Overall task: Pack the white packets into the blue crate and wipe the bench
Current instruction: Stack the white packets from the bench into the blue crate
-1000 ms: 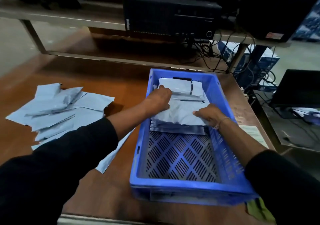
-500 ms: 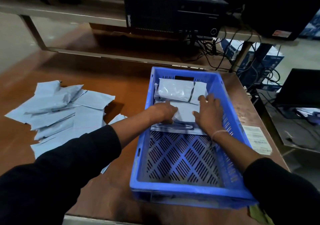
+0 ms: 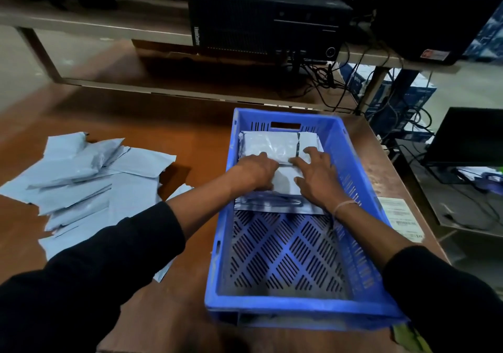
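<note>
Blue plastic walls of the crate point(image 3: 351, 162) frame both our hands on the brown bench point(image 3: 174, 124). Our left hand point(image 3: 254, 171) rests knuckles-up on the white packets in the crate point(image 3: 268, 144), its fingers bent down onto them; we cannot tell whether they pinch anything. Our right hand point(image 3: 317, 175) lies flat beside it, fingers spread and pressing the same stack, which fills the crate's 12 o'clock end. At 9 o'clock from the crate, a loose pile of white packets point(image 3: 81, 178) lies on the bench. A green cloth point(image 3: 409, 337) peeks out at the crate's 5 o'clock corner, and a paper label point(image 3: 401, 216) lies at 3 o'clock.
</note>
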A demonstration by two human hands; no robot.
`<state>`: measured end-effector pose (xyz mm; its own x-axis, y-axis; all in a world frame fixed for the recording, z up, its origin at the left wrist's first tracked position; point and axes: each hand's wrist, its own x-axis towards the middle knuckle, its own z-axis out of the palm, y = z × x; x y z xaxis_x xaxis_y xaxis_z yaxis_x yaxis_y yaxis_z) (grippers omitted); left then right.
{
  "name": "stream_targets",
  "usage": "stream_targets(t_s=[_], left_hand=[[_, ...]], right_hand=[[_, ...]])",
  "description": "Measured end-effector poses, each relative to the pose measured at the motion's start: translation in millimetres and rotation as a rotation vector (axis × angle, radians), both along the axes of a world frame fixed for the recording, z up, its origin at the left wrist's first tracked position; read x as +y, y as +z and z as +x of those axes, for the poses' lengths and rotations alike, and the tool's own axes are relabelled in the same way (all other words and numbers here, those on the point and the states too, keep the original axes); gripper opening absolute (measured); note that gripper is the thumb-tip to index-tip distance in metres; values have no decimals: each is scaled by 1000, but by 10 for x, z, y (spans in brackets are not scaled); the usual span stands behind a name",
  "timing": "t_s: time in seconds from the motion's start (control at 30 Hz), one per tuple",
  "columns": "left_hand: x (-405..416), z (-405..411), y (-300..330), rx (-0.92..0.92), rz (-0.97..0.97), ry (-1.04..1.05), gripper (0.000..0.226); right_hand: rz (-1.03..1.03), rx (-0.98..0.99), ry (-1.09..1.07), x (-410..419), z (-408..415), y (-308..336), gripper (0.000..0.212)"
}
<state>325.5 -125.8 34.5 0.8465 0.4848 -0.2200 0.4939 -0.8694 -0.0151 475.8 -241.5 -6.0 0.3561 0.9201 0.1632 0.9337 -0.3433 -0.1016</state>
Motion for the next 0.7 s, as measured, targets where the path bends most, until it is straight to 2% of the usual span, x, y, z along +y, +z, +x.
stream_targets(t_s=[0.2,0.47,0.7], left_hand=[[162,50,58,-104,54,26,49],[330,149,16,-148,-46,105,59],[286,127,41,-139,36,94,64]], right_hand=[[35,53,-4,154,6,-23,50],[-11,104,-66,316,73,0,60],[32,40,-61,316,69,41,65]])
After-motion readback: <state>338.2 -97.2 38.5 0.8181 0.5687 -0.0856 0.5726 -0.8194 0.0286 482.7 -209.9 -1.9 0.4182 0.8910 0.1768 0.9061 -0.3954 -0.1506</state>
